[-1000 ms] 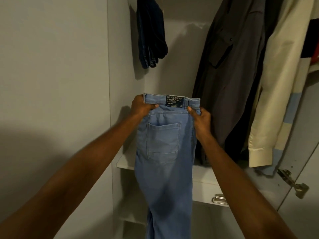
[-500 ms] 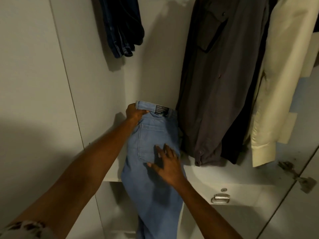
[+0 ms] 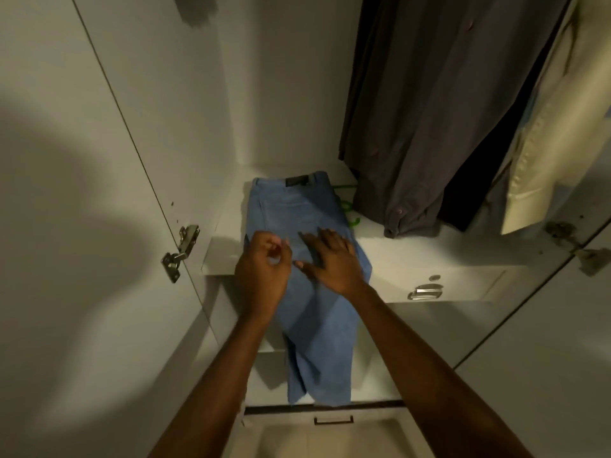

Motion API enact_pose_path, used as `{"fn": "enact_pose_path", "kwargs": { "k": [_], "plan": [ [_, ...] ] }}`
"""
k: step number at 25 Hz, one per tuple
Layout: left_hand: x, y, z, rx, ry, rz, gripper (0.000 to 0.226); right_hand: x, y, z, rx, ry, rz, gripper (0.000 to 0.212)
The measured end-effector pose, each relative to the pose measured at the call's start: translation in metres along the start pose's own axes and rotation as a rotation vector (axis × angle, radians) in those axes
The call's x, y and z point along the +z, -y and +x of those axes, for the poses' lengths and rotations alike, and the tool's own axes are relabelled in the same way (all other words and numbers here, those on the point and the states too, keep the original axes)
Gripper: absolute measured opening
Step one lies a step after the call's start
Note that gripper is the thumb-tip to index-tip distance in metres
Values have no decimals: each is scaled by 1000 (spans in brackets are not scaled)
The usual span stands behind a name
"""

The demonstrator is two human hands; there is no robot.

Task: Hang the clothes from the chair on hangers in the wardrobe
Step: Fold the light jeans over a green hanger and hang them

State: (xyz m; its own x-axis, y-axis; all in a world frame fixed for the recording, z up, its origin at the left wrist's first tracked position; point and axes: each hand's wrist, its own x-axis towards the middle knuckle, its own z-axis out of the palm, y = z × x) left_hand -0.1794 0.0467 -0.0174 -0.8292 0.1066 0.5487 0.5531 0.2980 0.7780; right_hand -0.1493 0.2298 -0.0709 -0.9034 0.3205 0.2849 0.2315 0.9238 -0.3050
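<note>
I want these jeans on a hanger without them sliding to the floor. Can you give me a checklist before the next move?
1. Jeans waist flat on the shelf: ok.
2. Legs supported: not ok, they hang over the edge.
3. Right hand pressing the jeans flat: ok.
4. Left hand gripping the jeans: cannot tell, fingers curled at their edge.
5. Hanger within reach: ok, green, partly under the jeans.

Light-blue jeans (image 3: 292,206) flat on wardrobe shelf (image 3: 413,249), legs hanging; right hand (image 3: 334,259) flat on them
</note>
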Motion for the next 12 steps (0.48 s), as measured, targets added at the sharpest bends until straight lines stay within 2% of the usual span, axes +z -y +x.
{"fn": "enact_pose_path", "kwargs": {
  "k": [1, 3, 4, 5, 6, 8, 10, 12],
  "plan": [
    [-11, 11, -32, -57, 43, 5, 22, -1, -3, -17, -12, -148, 79, 68],
    [-20, 49, -81, -261, 195, 91, 31, 5, -11, -64, 81, -446, 171, 46],
    [-17, 72, -96, -370, 291, 143, 28, 10, -16, -90, 163, -525, 178, 37],
    [-11, 94, -107, -451, 392, 185, 22, 16, -21, -115, 256, -537, 200, 31],
    [-5, 111, -113, -479, 483, 200, 15, 25, -28, -137, 357, -487, 250, 25],
    [11, 134, -119, -443, 597, 171, 5, 51, -49, -164, 515, -241, 312, 17],
    [27, 142, -120, -454, 645, 120, 18, 75, -69, -178, 548, 34, 244, 39],
    [38, 152, -121, -537, 676, 52, 40, 90, -81, -181, 545, 159, 298, 57]
  ]
}}
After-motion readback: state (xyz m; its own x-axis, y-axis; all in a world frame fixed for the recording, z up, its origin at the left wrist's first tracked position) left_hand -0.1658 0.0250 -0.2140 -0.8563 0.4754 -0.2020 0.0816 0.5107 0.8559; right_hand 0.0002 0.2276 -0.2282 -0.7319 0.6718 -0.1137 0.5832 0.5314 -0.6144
